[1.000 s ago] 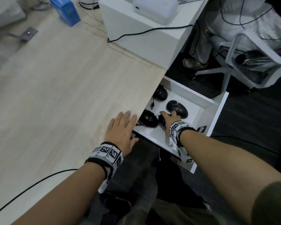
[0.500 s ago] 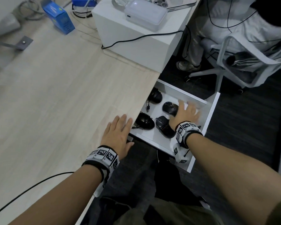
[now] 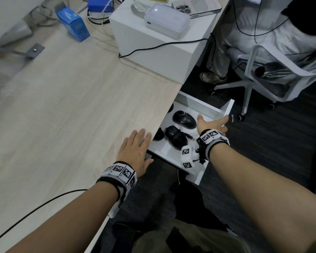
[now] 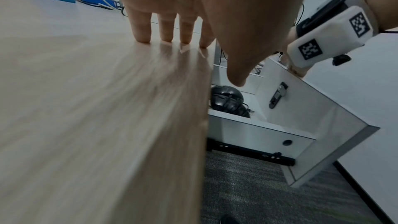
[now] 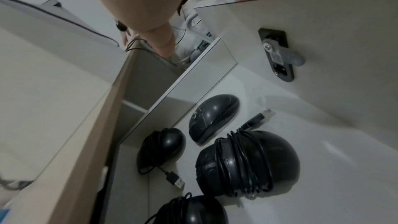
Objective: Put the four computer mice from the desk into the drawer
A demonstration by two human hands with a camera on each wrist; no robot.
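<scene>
The fingers (image 3: 223,123) of the right hand (image 3: 211,125) curl over the top edge of the white drawer's (image 3: 199,106) front panel and grip it, while the left hand (image 3: 135,150) lies flat and loose on the pale wooden desk (image 3: 71,106), holding nothing. All four black computer mice (image 5: 247,164) lie on the drawer floor, three with cords wrapped round them, so I think the last job is to shut the drawer. A good way is to push slowly and straight, and keep the thumb out of the gap. The mice sit just left of the gripping fingers, not touching them.
</scene>
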